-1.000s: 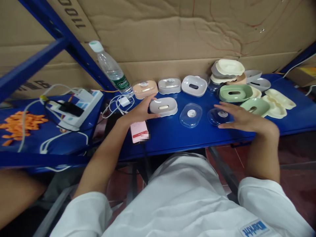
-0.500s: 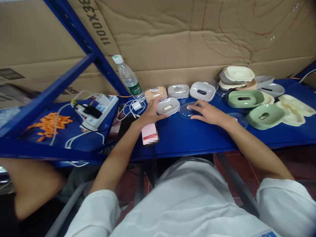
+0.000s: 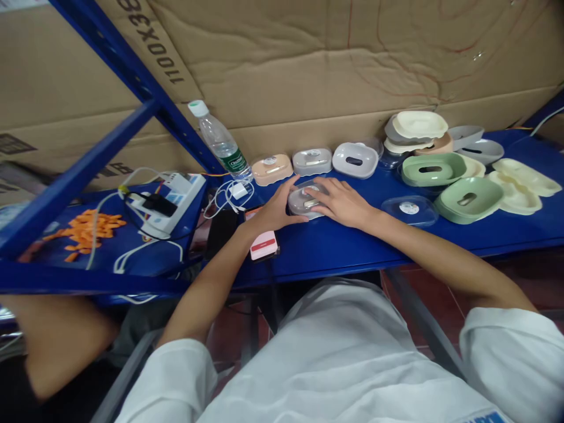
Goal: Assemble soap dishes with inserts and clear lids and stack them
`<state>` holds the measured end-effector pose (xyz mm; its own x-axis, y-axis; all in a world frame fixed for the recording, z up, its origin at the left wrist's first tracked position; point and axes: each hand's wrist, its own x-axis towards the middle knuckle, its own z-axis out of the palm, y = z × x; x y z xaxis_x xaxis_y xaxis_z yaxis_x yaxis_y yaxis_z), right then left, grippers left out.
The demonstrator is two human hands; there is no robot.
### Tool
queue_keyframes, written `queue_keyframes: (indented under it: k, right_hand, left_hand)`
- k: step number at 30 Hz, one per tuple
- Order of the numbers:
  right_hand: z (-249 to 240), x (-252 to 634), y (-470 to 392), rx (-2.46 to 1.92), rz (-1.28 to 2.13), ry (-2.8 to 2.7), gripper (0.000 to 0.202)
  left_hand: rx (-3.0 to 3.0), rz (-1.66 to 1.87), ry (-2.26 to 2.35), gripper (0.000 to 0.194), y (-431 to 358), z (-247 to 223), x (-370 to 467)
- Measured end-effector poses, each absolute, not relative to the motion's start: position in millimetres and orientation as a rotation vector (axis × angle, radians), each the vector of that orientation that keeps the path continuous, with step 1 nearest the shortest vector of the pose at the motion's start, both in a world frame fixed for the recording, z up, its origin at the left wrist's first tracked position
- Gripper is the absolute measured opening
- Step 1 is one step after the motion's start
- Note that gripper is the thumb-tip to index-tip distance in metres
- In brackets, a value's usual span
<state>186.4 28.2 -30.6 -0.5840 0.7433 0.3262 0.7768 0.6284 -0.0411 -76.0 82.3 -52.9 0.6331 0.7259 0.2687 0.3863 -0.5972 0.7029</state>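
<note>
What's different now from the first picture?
The right hand moved left, away from the spare lid. It took hold of the other clear lid and brought it left, over the grey dish. The left hand stayed around the dish's left end. The spare lid, green dishes and water bottle stayed put.

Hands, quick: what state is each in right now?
Left hand: open, curved around one end of the gray dish.
Right hand: on the clear lid over that dish; grip unclear.
</note>
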Motion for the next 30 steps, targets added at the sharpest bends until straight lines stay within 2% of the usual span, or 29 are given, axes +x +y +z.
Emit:
queue_keyframes:
  k: [13, 22, 30]
  right_hand:
    - [-44.8, 175.3, 16.5, -1.279, -0.254, -2.551, 0.066]
    - [-47.5, 168.0, 12.9, -1.324, -0.141, -2.543, 0.065]
    - [-50.7, 177.9, 22.0, -1.124, -0.027, -2.56, 0.065]
  left_hand:
    - [2.418, 0.574, 0.864, 0.093, 77.5, -33.5, -83.3]
    - [2.449, 0.527, 0.893, 0.097, 78.6, -31.3, -84.5]
    - [2.461, 0.484, 1.062, 0.088, 92.8, -29.2, -103.4]
